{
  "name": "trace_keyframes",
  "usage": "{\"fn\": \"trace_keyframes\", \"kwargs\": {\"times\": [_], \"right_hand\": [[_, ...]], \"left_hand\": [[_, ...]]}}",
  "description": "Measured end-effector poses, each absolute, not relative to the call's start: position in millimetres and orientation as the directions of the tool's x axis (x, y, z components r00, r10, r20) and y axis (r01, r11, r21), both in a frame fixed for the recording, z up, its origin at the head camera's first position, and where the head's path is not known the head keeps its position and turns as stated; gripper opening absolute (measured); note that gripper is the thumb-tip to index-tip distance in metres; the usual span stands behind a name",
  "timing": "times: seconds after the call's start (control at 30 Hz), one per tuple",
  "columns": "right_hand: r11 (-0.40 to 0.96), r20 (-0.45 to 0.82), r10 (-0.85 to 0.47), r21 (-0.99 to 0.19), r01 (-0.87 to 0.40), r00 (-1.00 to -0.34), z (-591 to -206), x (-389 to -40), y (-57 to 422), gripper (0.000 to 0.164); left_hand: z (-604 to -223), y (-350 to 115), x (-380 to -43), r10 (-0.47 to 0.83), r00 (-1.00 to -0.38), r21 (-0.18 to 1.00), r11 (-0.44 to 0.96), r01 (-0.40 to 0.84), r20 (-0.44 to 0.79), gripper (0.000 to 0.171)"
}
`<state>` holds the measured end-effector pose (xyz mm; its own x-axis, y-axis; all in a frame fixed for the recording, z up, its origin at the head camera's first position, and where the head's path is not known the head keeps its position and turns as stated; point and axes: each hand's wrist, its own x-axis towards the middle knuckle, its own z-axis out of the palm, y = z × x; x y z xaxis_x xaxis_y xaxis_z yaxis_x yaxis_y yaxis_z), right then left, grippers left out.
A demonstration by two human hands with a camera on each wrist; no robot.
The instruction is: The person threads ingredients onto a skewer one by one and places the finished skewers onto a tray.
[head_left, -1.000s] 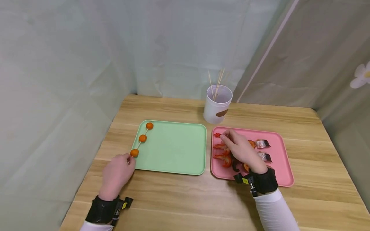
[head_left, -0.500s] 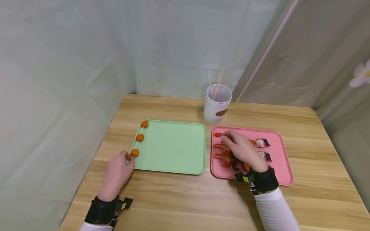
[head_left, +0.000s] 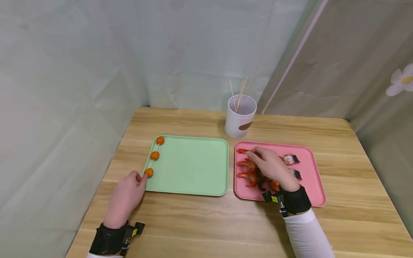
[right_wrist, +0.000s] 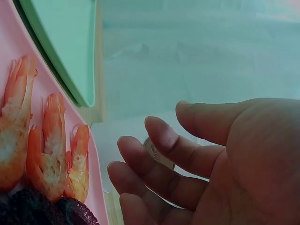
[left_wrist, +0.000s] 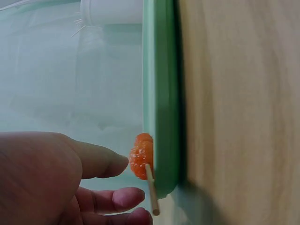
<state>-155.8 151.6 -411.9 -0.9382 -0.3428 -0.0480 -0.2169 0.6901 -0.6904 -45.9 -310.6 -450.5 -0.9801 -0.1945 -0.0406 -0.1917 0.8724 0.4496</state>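
Observation:
A skewer of orange balls [head_left: 155,155] lies along the left side of the green tray [head_left: 190,168]. My left hand [head_left: 127,191] is at its near end, fingers spread. The left wrist view shows a fingertip right beside the nearest glossy ball [left_wrist: 140,157], and the bare stick end [left_wrist: 153,199] jutting over the rim with no finger around it. Above the pink tray [head_left: 311,179] hovers my right hand [head_left: 272,166], fingers loosely bent and holding nothing. Cooked shrimp [head_left: 247,179] lie below and left of it. It hides part of the food.
Behind the trays stands a white cup [head_left: 237,125] with several thin bamboo sticks [head_left: 241,86]. Silvery fish pieces [head_left: 291,159] and dark curled pieces [head_left: 262,182] share the pink tray. A pale curtain [head_left: 200,53] hangs along the table's back edge.
The skewer's far end has swung left, so it now lies nearer the tray's left rim. My left hand has let go of the stick. The right hand has stayed almost still.

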Motion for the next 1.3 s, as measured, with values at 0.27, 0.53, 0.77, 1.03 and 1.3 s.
{"fn": "trace_keyframes", "kwargs": {"times": [0.27, 0.53, 0.77, 1.03, 1.3], "right_hand": [[0.688, -0.073, -0.324, -0.702, -0.182, -0.943, -413.0, -156.5, 155.6, 0.031], [0.677, -0.089, -0.323, -0.718, -0.164, -0.942, -414.3, -155.6, 156.7, 0.029], [0.692, -0.076, -0.310, -0.701, -0.170, -0.948, -412.2, -155.1, 162.9, 0.026], [0.733, -0.060, -0.289, -0.656, -0.180, -0.955, -408.5, -156.5, 171.1, 0.029], [0.753, -0.107, -0.269, -0.643, -0.140, -0.957, -397.9, -158.9, 181.1, 0.030]], "left_hand": [[-440.4, -310.4, -44.0, -0.193, -0.981, 0.432, 0.883, -0.183, -0.020, 0.034], [-436.2, -309.2, -41.7, -0.183, -0.983, 0.428, 0.886, -0.179, -0.031, 0.035], [-429.2, -301.2, -45.9, -0.154, -0.986, 0.429, 0.896, -0.114, 0.060, 0.033], [-419.5, -285.1, -56.7, -0.086, -0.971, 0.425, 0.905, 0.017, 0.222, 0.032], [-406.0, -259.2, -73.1, 0.012, -0.959, 0.438, 0.888, 0.140, 0.283, 0.029]]}}
